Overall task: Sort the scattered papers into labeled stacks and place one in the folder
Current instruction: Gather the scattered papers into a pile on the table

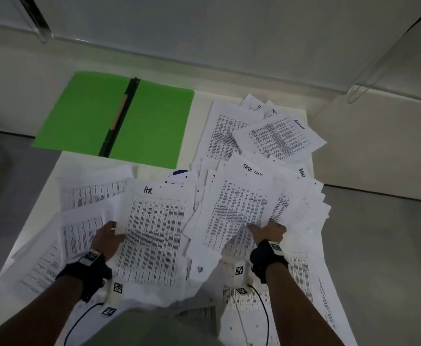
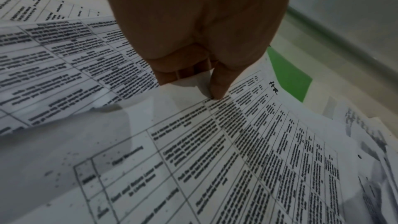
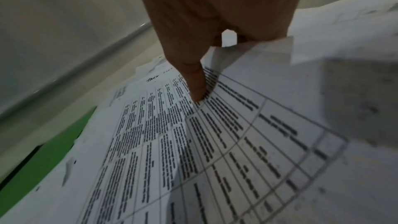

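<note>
A white table (image 1: 199, 101) stands against pale walls over a grey floor (image 1: 384, 245), strewn with printed papers (image 1: 266, 136); a person leans over it, both wrists strapped with cameras. At 11 o'clock on the table an open green folder (image 1: 154, 126) lies flat, its black spine (image 1: 119, 118) running from 12 toward 7 o'clock, its left flap overhanging the table edge. The left hand (image 1: 108, 237) pinches the left edge of the HR sheet (image 1: 154, 233), thumb on top and fingers curled beneath; the sheet's long axis runs near to far, its handwritten heading at the far, 12 o'clock end. At 3 o'clock of it, the right hand (image 1: 269, 232) grips the near right corner of the task-list sheet (image 1: 236, 208), thumb pressed on the print; this sheet tilts slightly toward 1 o'clock, heading far. Only the head view takes in the whole spread and the Admin sheets (image 1: 281, 138) at 1 o'clock; the left wrist view alone shows the left fingers (image 2: 178, 72) tucked under the HR sheet's lifted edge; the right wrist view shows the right thumb (image 3: 194, 81) flat on the table grid, with the folder a green strip at 8 o'clock.
</note>
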Demonstrator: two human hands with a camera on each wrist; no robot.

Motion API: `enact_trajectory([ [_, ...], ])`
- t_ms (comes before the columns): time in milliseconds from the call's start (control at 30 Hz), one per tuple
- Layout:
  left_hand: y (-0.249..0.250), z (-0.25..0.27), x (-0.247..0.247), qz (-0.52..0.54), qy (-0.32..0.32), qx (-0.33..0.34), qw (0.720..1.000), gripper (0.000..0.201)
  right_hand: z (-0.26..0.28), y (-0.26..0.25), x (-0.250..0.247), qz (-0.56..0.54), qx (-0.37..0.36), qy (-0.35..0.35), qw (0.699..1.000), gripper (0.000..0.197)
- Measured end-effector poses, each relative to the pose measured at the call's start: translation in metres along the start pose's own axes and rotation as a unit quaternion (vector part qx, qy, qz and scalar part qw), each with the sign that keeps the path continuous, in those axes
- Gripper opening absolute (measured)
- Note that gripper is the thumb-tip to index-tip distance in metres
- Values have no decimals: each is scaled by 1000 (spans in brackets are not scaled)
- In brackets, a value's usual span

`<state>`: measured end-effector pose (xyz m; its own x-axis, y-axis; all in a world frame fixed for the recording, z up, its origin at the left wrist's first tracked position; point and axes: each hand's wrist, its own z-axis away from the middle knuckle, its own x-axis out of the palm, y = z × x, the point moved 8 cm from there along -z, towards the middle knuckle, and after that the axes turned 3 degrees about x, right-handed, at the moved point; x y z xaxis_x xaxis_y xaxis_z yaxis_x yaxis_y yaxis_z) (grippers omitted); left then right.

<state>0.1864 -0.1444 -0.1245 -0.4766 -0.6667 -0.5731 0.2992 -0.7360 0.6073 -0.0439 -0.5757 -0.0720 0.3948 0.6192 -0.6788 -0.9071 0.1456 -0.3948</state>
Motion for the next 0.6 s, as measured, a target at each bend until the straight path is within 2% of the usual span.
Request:
enact_trajectory([
  [133, 1, 1, 0, 3, 4, 5, 1000, 24, -5, -11, 15, -24, -16, -13, 1000, 72],
  [267, 1, 1, -3, 5, 9, 1, 1000, 30, 2, 1, 2, -133, 25, 45, 990, 83],
  [300, 1, 0, -3, 8, 8, -1, 1000, 31, 1, 8, -4, -139, 37, 59, 988, 79],
  [400, 1, 1, -4, 11, 5, -10, 1000, 32, -2, 30, -24, -50, 67, 95, 992, 41],
  [433, 1, 2, -3, 11, 5, -13, 1000, 32, -3, 35, -31, -9, 71, 111, 991, 41],
  [500, 2, 3, -2, 9, 6, -17, 1000, 32, -1, 40, -41, 42, 78, 119, 989, 51],
  [600, 3, 3, -1, -5, 7, -15, 1000, 34, -13, 45, -40, 54, 70, 92, 992, 72],
])
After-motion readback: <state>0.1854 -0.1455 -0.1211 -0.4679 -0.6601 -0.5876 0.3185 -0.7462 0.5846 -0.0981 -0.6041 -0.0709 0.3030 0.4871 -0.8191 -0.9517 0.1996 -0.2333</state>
